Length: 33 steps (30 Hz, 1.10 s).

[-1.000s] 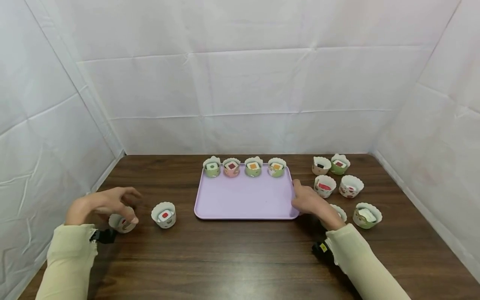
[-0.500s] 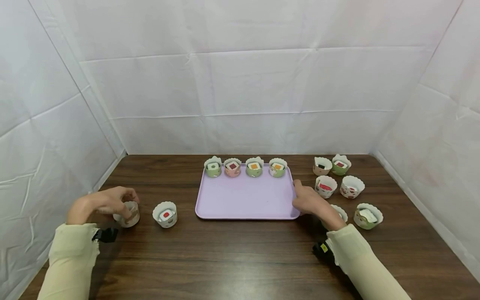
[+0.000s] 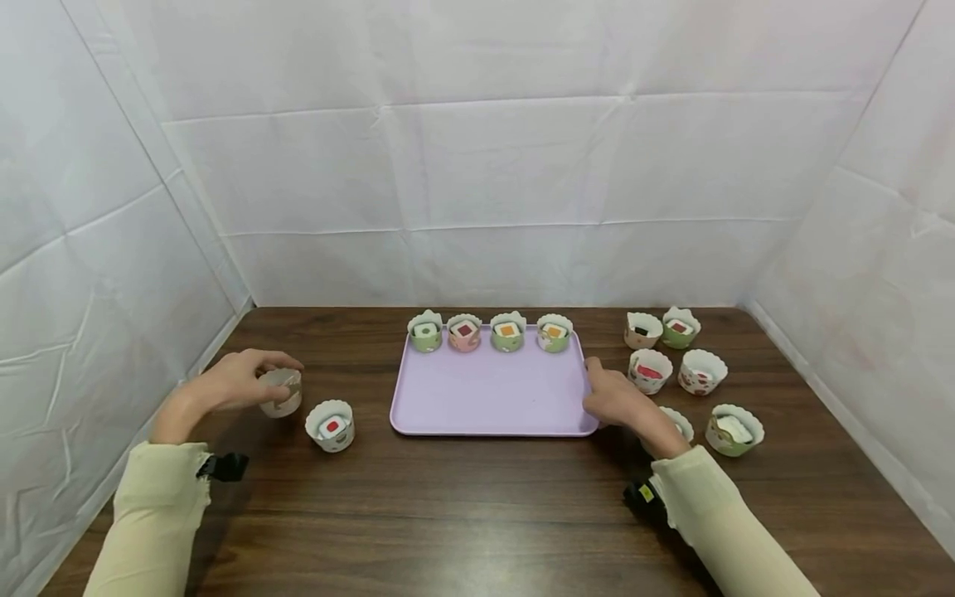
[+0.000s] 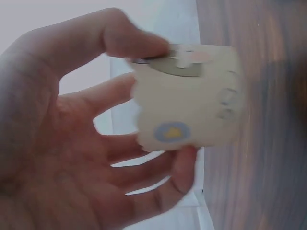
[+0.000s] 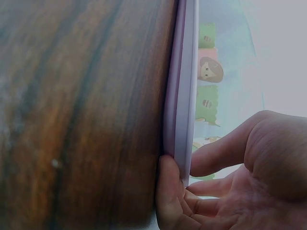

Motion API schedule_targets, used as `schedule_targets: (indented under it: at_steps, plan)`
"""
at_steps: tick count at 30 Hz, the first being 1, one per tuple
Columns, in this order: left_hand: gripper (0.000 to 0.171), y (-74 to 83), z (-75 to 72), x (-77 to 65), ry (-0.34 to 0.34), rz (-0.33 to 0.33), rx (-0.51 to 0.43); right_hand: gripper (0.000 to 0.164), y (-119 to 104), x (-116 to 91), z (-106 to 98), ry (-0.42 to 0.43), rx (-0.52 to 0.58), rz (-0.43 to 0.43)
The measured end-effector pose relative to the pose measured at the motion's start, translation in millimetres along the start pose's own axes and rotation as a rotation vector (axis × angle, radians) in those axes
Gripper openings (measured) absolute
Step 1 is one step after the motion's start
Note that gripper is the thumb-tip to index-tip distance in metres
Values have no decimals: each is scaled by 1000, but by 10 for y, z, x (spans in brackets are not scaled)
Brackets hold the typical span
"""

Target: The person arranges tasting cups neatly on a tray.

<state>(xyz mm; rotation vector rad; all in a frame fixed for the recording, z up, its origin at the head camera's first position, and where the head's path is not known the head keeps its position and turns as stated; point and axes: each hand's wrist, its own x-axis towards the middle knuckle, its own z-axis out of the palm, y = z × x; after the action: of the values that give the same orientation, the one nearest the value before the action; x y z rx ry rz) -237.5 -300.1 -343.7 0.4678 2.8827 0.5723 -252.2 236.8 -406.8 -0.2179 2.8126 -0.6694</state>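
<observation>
My left hand [image 3: 237, 383] holds a cream paper baking cup [image 4: 192, 98] by its rim, thumb on one side and fingers on the other, lifted off the wooden table. Printed pictures show on the cup's side; its inside is hidden from me. Another white cup [image 3: 331, 426] with a red-marked white piece in it stands just right of that hand. At the right edge of the lilac tray [image 3: 477, 398], my right hand [image 3: 618, 400] pinches the rim between thumb and fingers. Along the tray's back edge stand several cups [image 3: 507, 333], each with a marked white piece inside.
Several more patterned cups [image 3: 701, 371] are grouped on the right of the brown table [image 3: 477, 514], one partly hidden behind the right wrist. White cloth walls [image 3: 492, 166] close off the back and both sides.
My left hand has taken hold of the far-left cup, raised it and carried it right and away from me. The right hand has stayed at the tray's edge.
</observation>
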Motion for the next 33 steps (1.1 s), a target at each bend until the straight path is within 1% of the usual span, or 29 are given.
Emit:
schedule_targets:
  at_steps: [3, 6, 10, 15, 21, 25, 29, 33]
  plan:
    - [59, 39, 24, 53, 83, -7, -13, 68, 12, 5, 7, 7, 1, -4]
    - [63, 81, 55, 108, 154, -14, -36, 68, 18, 1, 7, 9, 1, -4]
    - [56, 132, 103, 166, 212, -12, -48, 69, 14, -8, 9, 12, 7, 4]
    - [51, 189, 131, 211, 281, 13, -58, 70, 0, -6, 11, 12, 16, 12]
    - [51, 301, 161, 276, 325, 58, -69, 69, 11, 3, 6, 8, -2, 3]
    - [52, 363, 192, 325, 350, 73, -92, 68, 24, 13, 15, 8, -4, 1]
    - [54, 426, 225, 394, 380, 88, -117, 67, 32, 22, 11, 9, -8, -1]
    - [55, 528, 268, 475, 419, 110, -143, 68, 28, 23, 6, 3, -7, 4]
